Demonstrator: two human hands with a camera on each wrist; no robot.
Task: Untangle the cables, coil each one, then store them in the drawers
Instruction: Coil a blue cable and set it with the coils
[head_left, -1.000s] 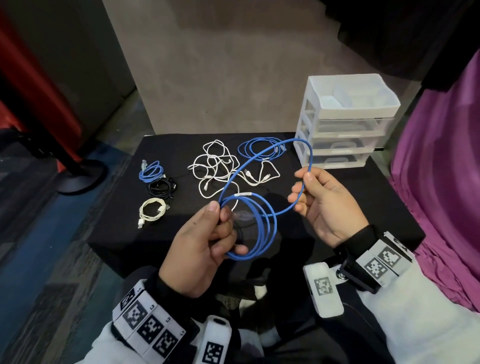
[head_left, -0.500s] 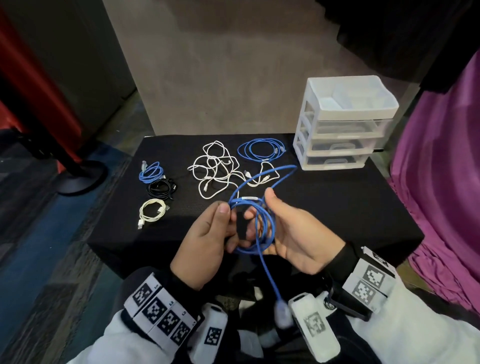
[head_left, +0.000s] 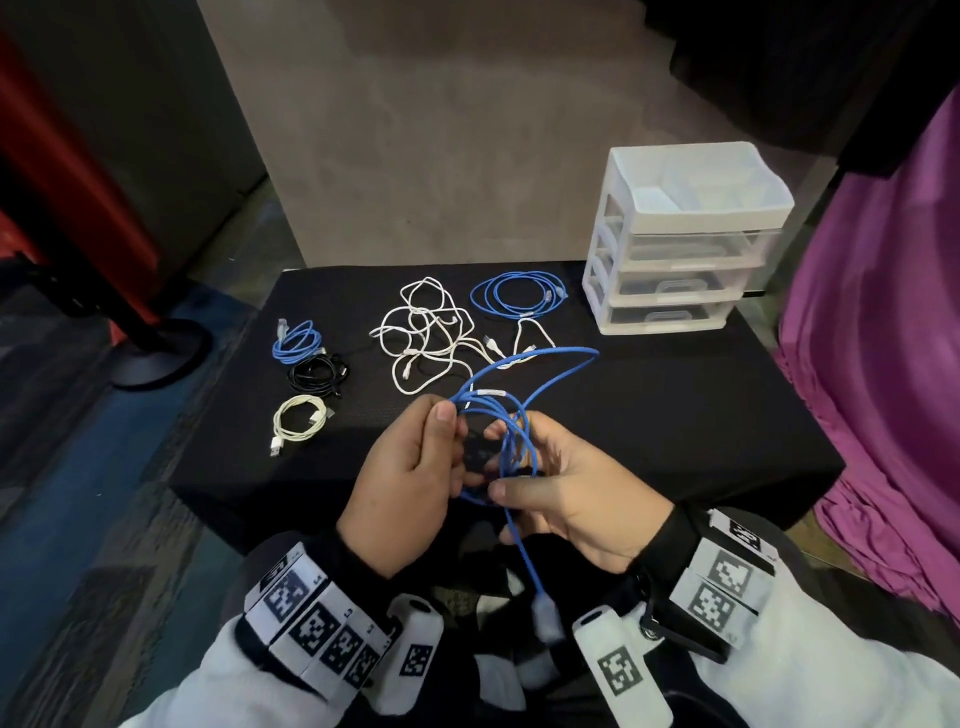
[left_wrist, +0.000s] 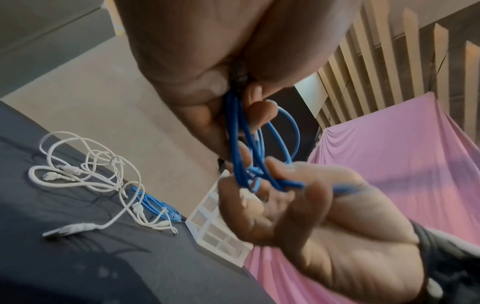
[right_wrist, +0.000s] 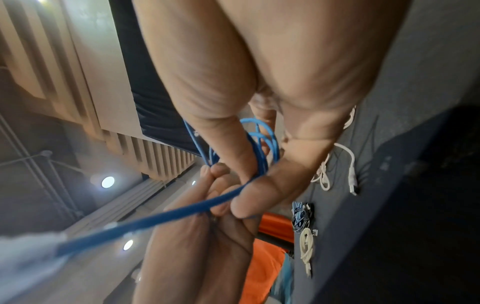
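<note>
Plug end newly dangling, blue cable (head_left: 511, 447) looped.

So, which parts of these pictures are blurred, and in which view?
Head view: the plug end of the blue cable is smeared. Left wrist view: the right hand is motion-blurred. Right wrist view: the same plug end is a pale smear.

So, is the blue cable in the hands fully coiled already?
Not fully. The blue cable has several loops held by the left hand and right hand, but one end hangs loose below them.
</note>
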